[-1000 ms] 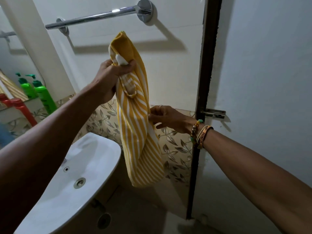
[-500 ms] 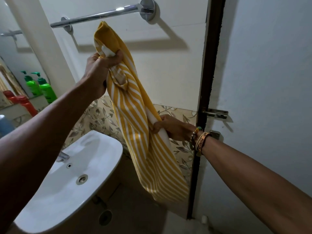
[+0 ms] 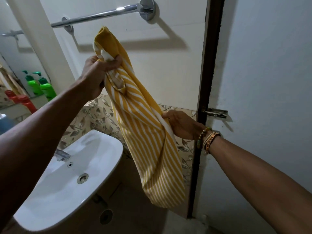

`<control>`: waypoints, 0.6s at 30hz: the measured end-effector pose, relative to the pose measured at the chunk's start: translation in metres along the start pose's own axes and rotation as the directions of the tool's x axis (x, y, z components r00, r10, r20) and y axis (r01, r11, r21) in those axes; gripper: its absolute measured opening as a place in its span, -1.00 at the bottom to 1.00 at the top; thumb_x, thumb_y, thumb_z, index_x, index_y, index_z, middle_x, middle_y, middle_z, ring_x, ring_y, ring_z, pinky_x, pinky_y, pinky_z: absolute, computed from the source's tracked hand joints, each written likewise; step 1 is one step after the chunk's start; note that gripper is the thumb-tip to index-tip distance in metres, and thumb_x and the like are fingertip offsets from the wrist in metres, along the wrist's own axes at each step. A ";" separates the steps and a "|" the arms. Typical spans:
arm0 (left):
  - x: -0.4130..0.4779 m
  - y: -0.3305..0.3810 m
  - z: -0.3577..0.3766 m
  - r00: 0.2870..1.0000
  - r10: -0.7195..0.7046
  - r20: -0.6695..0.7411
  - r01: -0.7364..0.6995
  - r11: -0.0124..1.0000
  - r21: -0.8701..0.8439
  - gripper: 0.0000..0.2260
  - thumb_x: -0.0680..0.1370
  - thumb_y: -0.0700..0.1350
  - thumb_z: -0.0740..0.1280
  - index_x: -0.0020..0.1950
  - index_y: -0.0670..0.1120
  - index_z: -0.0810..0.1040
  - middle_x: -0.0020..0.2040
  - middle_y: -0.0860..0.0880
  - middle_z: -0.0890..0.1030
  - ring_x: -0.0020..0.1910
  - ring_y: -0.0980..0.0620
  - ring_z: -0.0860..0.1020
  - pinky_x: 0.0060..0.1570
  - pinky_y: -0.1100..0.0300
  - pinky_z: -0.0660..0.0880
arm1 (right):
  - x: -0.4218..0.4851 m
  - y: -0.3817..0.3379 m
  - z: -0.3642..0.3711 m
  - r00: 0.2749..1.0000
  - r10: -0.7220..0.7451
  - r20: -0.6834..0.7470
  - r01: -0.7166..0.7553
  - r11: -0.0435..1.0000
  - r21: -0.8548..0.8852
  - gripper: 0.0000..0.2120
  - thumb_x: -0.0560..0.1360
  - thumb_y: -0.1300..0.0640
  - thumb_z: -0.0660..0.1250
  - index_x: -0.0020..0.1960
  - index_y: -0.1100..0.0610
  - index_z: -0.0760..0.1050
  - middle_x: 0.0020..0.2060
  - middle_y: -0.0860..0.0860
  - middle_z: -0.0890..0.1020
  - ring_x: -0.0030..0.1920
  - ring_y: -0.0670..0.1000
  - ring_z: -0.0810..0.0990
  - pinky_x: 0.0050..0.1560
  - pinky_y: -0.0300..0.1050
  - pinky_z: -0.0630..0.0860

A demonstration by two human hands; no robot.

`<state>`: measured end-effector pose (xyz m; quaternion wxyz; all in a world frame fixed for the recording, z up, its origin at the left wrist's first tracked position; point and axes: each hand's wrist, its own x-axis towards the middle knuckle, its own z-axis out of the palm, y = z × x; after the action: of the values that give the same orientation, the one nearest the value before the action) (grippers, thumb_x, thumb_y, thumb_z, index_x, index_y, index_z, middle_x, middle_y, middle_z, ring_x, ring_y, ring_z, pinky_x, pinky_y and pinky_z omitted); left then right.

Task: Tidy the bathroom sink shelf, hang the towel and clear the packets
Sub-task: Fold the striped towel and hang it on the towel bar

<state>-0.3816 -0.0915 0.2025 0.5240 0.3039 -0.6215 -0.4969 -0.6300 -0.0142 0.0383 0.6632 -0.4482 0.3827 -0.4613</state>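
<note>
- Head view: left hand (image 3: 98, 71) grips the yellow striped towel (image 3: 145, 132) bunched near its top, below the towel bar (image 3: 101, 15).
- Right hand (image 3: 180, 124) pinches its right edge lower down, above the sink (image 3: 101, 149).

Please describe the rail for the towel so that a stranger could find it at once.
Look at the white wall left of the dark door frame. High on it, above the yellow striped towel, runs a shiny chrome rail, far longer than the small metal door latch.
</note>
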 end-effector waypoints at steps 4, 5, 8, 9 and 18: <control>0.001 -0.009 -0.007 1.000 -0.020 0.003 0.019 0.999 0.044 -0.75 0.41 -0.10 0.56 0.04 -0.07 0.64 -0.02 -0.01 0.74 0.01 -0.05 0.71 -0.08 0.12 0.64 | -0.004 -0.005 -0.008 0.999 -0.003 -0.038 -0.003 0.987 -0.159 -0.31 0.50 -0.26 0.32 0.44 0.19 0.40 0.23 0.20 0.52 0.23 0.23 0.46 0.39 0.14 0.31; 0.001 -0.011 -0.009 1.000 -0.027 0.002 0.027 0.999 0.047 -0.73 0.41 -0.09 0.56 0.06 -0.07 0.63 -0.01 -0.01 0.74 0.02 -0.05 0.71 -0.08 0.11 0.64 | -0.003 -0.005 -0.011 0.999 -0.016 -0.041 0.009 0.987 -0.163 -0.34 0.51 -0.23 0.33 0.41 0.23 0.44 0.20 0.21 0.53 0.20 0.24 0.46 0.37 0.13 0.31; 0.001 -0.015 -0.015 0.999 -0.041 0.007 0.040 0.998 0.047 -0.66 0.38 -0.04 0.58 0.10 -0.07 0.62 0.01 -0.02 0.74 0.04 -0.06 0.70 -0.07 0.10 0.64 | -0.006 -0.006 -0.014 0.996 -0.082 -0.038 0.079 0.993 -0.083 -0.50 0.49 -0.06 0.42 0.26 0.27 0.49 0.12 0.20 0.52 0.12 0.19 0.46 0.35 0.19 0.29; 0.002 -0.015 -0.017 0.999 -0.044 0.013 0.044 0.998 0.048 -0.60 0.34 -0.02 0.61 0.10 -0.08 0.62 0.03 -0.03 0.73 0.05 -0.07 0.70 -0.06 0.10 0.64 | -0.007 -0.007 -0.015 0.994 -0.107 -0.033 0.105 0.993 -0.057 -0.54 0.49 -0.04 0.41 0.25 0.24 0.47 0.13 0.20 0.51 0.15 0.19 0.45 0.38 0.20 0.29; -0.001 -0.027 -0.034 0.995 -0.069 0.076 0.057 0.988 0.145 -0.53 0.16 0.10 0.68 0.00 0.00 0.69 0.05 -0.04 0.73 0.05 -0.06 0.69 -0.07 0.15 0.64 | -0.002 -0.024 -0.008 0.819 -0.420 -0.391 0.416 0.904 -0.099 -0.89 0.60 0.10 0.34 -0.06 0.11 0.59 -0.17 0.05 0.67 -0.14 -0.01 0.64 -0.01 -0.09 0.63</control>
<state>-0.3529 -0.1093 0.1752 0.4593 0.3397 -0.6663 -0.4793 -0.6444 -0.0184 0.0583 0.4504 -0.4192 0.4056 -0.6760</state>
